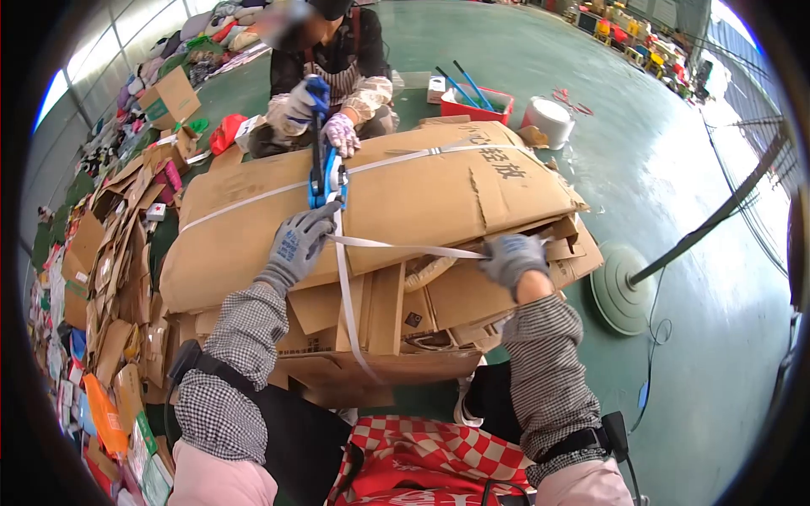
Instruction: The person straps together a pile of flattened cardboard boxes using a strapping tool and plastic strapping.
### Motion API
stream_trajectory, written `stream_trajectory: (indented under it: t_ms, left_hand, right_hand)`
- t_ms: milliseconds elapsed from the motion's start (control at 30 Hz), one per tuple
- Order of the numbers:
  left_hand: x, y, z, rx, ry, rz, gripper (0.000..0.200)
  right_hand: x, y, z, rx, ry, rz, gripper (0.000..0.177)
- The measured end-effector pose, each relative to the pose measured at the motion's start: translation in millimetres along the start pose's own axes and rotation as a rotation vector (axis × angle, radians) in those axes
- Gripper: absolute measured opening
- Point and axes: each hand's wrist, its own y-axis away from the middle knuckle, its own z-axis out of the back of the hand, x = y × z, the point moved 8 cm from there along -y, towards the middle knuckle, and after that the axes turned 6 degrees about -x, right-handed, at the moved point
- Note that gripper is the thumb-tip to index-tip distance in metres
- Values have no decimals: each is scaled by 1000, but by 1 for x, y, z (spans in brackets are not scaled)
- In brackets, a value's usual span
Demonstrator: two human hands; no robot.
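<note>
A large bundle of flattened cardboard lies in front of me, with white straps around it. My left hand, in a grey glove, is closed on the white strap just below a blue strapping tool. The strap's free length runs right to my right hand, also gloved in grey, whose fingers are wrapped round it near the bundle's front edge. Across the bundle, a co-worker holds the tool's handles with both gloved hands.
Loose cardboard and mixed scrap are heaped at the left. Behind the bundle are a red bin with blue-handled tools and a white bucket. Red scissors lie beyond. A stand with a round base is at the right.
</note>
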Motion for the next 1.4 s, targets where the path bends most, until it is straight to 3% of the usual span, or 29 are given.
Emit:
stream_trajectory:
  t_ms: [67, 100, 133, 200, 367, 567, 600, 667, 800, 900, 933, 967, 1033, 1167, 1233, 1267, 1333, 1400]
  left_hand:
    - [4, 1, -5, 6, -10, 4, 19]
    - [5, 0, -7, 22, -38, 17, 19]
    - [6, -1, -9, 39, -67, 31, 19]
    - [0, -6, -5, 9, -38, -13, 19]
    - [1, -8, -4, 11, -57, 2, 17]
    - [3, -8, -6, 31, -40, 78, 18]
    - [2, -8, -7, 35, -40, 75, 18]
    - [6, -6, -8, 36, -70, 87, 20]
    - [6, -6, -5, 27, -63, 127, 22]
    - [10, -2, -5, 18, -69, 114, 24]
    - [12, -2, -3, 3, -85, 136, 24]
    - [11, -1, -4, 6, -87, 140, 25]
    - [11, 0, -5, 5, -77, 129, 27]
    - [15, 1, -7, 11, -70, 130, 26]
    - [16, 2, -11, -8, -70, 109, 26]
    - [13, 3, -10, -36, -64, 90, 25]
    - [14, 2, -10, -29, -61, 96, 23]
    - [13, 4, -8, -51, -76, 95, 18]
  right_hand:
    - [-45, 3, 2, -38, -219, -44, 29]
    - [-51, 8, 9, -153, -326, -32, 32]
    - [-53, 16, 9, -162, -319, -48, 32]
    - [-46, 28, 30, -428, -165, 40, 33]
    - [-32, 70, 84, -445, -414, -33, 28]
    - [28, 98, 93, -304, -349, 363, 25]
    - [23, 99, 93, -303, -354, 360, 25]
    - [-1, 90, 78, -32, -410, 230, 25]
    - [-82, 68, 39, -117, -494, 13, 22]
    - [-56, 100, 71, -211, -781, 159, 15]
    - [-24, 120, 95, -442, -568, 498, 12]
    - [-6, 134, 97, -475, -341, 447, 13]
    - [19, 145, 92, -390, -355, 486, 14]
    - [108, 185, 86, -223, -449, 895, 20]
    - [140, 197, 65, -217, -647, 1054, 32]
    - [146, 190, 72, -221, -653, 1049, 32]
    - [154, 159, 48, 409, -404, 875, 43]
    - [152, 128, 40, 311, -507, 749, 47]
